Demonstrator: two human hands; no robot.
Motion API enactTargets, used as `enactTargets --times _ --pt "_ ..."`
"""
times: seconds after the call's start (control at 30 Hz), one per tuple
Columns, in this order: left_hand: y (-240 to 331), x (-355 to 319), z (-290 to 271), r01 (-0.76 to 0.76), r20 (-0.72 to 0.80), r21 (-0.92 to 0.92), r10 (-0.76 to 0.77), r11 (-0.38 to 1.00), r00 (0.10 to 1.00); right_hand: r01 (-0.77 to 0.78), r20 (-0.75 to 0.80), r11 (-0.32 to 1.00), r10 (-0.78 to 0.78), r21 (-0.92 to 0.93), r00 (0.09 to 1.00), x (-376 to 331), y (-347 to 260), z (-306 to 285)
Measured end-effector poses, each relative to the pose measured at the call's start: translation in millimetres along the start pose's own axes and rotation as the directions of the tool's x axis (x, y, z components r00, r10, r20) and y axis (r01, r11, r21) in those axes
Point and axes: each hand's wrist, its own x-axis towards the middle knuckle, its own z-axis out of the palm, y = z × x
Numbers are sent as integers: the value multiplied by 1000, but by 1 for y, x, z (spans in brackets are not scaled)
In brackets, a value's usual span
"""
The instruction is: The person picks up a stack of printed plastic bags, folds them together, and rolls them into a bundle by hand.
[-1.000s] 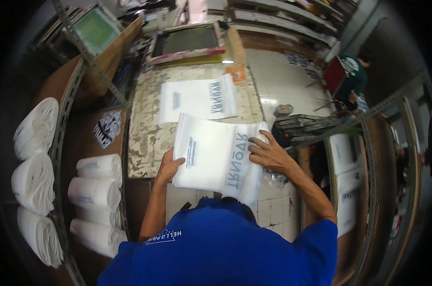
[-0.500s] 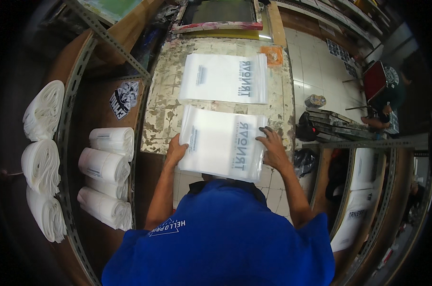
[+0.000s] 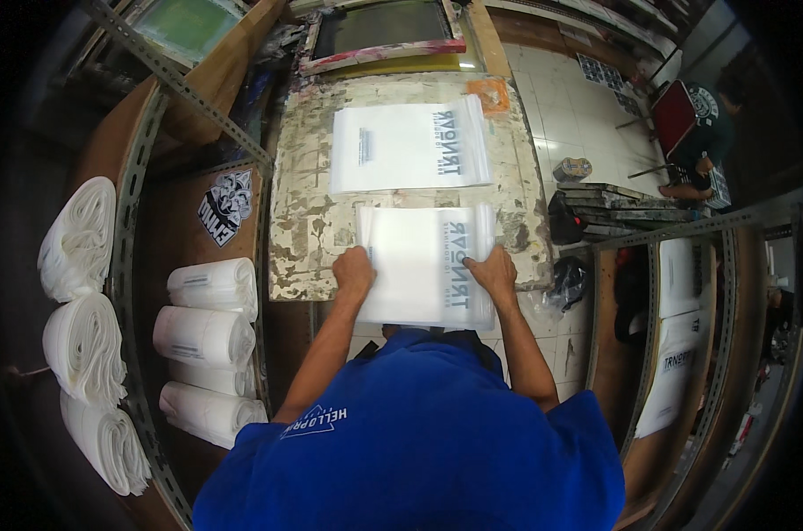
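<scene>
Fingers of both my left hand and right hand now lie flat, pressing the near printed plastic bag squared onto the worn print table, where half a second ago I was sliding it.

Near bag squared up below far bag; both hands now flat on its edges.

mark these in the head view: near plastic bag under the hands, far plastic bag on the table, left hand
near plastic bag [image 3: 415, 265]: head view, on its bare middle between the two hands.
far plastic bag [image 3: 401, 146]: head view, on its plain white centre.
left hand [image 3: 355, 270]: head view, on the back of the hand.
</scene>
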Motion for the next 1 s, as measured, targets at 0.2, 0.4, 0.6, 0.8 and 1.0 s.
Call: enactTargets --times 0.2,0.4,0.6,0.8,1.0 --pt "-12 7 1 -45 -74 -217 30 975 997 59 -179 998 -55 15 982 2 8 32" --pt "-75 4 -23 55 92 -941 96 334 991 280 -145 735 -244 618 959 -10 12 2" --pt "-88 -22 -68 -290 -284 -954 75 81 956 460 -351 502 -301 732 887 -42 -14 -36" --pt "-96 -24 -48 -293 -292 -951 22 96 956 451 -311 598 -329 662 892 -30 20 -8" --pt "-76 -18 -52 -325 -328 -940 -9 105 945 418 -301 476 -306 773 903 -19 11 4"
